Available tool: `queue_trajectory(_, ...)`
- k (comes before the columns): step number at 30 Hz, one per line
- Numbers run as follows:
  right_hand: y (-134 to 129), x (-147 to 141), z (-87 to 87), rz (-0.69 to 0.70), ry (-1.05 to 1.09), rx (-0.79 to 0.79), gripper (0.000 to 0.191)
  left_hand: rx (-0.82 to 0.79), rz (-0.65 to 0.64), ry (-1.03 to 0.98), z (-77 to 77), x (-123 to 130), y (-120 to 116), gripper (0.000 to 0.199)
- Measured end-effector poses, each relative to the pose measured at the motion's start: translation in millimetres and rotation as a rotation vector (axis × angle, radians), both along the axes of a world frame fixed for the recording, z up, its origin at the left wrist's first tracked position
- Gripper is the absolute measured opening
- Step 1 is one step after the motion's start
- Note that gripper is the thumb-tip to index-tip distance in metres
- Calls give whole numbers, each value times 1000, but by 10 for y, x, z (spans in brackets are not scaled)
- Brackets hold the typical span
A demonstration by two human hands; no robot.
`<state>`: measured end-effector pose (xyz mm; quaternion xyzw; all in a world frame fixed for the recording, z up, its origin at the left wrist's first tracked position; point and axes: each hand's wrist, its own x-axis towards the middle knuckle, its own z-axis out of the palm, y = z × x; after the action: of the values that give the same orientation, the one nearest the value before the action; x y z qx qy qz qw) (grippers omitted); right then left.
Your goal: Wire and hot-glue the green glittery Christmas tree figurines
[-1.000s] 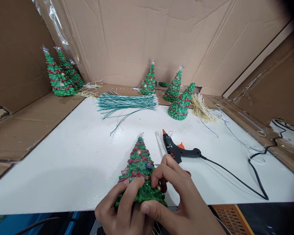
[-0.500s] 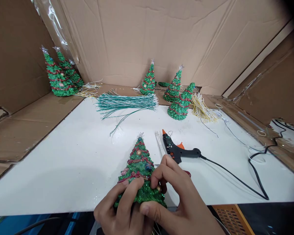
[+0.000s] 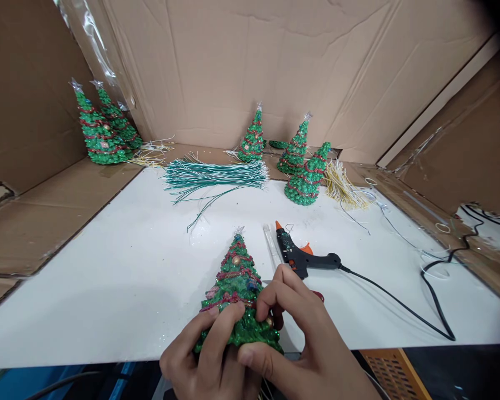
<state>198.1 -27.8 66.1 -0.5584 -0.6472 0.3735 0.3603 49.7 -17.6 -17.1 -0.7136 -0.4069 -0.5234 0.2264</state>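
A green glittery Christmas tree ornament (image 3: 238, 278) with red garlands, small baubles and a clear star on top is at the near edge of the table, between my hands. My left hand (image 3: 212, 350) grips its lower left side, fingers curled over the front. On the lower right, my right hand (image 3: 304, 339) holds the tree with bent fingers on its side and the thumb at the base rim. The underside of the tree is hidden. Just beyond my right hand lies a black hot glue gun (image 3: 306, 256) with an orange nozzle, beside a clear glue stick (image 3: 271, 243).
A bundle of green wires (image 3: 216, 173) lies across the white table (image 3: 108, 266). More decorated trees (image 3: 306, 180) stand behind, others at the far left (image 3: 102, 133). Yellow and white wires (image 3: 345, 186) lie at right. The black cord (image 3: 400, 303) loops along the right side. Cardboard walls (image 3: 241, 61) surround the table.
Almost nothing differs; both hands keep the same hold on the tree. The view has shifted very slightly.
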Motion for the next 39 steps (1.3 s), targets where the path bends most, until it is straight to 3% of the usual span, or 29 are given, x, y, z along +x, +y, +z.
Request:
queue_trajectory(20,-20,1,-7,-8,-4,27,16,24,-26,19,-31,-30,22,22)
queue_trajectory(26,-8,0,-1,-7,2,13,17,4,-24,29,21,-12,14,24)
queue_trajectory(39,-15,4,-3,4,5,6,15,-28,36,-36,4,22,-16,21)
